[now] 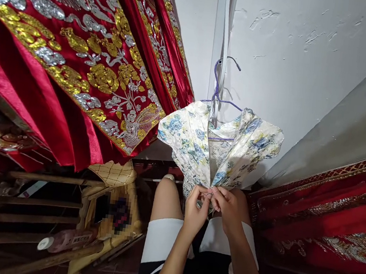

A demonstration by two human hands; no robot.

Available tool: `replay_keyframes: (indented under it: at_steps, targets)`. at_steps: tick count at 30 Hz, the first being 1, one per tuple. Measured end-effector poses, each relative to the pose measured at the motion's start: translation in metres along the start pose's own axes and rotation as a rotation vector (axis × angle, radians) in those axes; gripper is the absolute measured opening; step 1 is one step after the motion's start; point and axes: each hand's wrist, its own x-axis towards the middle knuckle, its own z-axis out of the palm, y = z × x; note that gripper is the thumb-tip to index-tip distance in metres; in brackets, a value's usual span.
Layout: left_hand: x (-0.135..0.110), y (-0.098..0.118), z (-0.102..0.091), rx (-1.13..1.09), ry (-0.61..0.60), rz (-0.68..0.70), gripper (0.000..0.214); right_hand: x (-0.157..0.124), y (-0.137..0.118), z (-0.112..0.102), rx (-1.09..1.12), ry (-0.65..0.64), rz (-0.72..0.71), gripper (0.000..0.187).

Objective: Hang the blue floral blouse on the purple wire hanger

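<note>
A white short-sleeved garment with blue and yellow flowers, probably a blouse or dress [198, 134], is draped on a purple wire hanger [216, 85] in front of me. Its front panels part in a V and come together low down. There, my left hand [199, 203] and my right hand [225, 202] pinch the fabric edges close together, fingertips nearly touching. Whatever small fastening may lie between the fingertips is hidden. The lower part of the garment falls behind my hands, between my knees.
Red cloth with gold and silver sequins [103, 78] hangs at the left. Below it stand a wooden bench [36, 217], a pink bottle with a white cap [66, 240] and a dark phone-like object [101, 209]. More red embroidered fabric [333, 217] is at the right, beside the white wall [296, 57].
</note>
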Motion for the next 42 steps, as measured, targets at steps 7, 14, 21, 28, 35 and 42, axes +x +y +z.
replay_keyframes:
  at_steps: [7,14,21,28,35,42]
  targets:
    - [0.000,0.000,0.010,0.040,-0.041,0.034,0.016,-0.001,-0.003,-0.011,0.031,0.036,-0.005,0.053]
    - [0.001,0.009,0.017,0.065,-0.082,0.065,0.018,-0.001,-0.005,-0.018,0.104,0.069,-0.020,0.052]
    - [-0.004,0.009,0.010,0.056,-0.097,0.052,0.017,-0.004,-0.008,-0.010,0.093,0.041,-0.043,0.050]
    - [-0.002,0.007,0.009,0.031,-0.097,0.042,0.017,-0.002,-0.004,-0.005,0.040,0.023,-0.129,0.045]
    - [-0.001,0.009,0.004,0.041,-0.081,0.039,0.013,0.005,0.002,0.002,0.094,0.016,-0.131,0.048]
    - [0.000,0.003,0.003,0.015,-0.054,0.034,0.015,0.009,-0.006,0.015,0.114,0.050,-0.177,0.045]
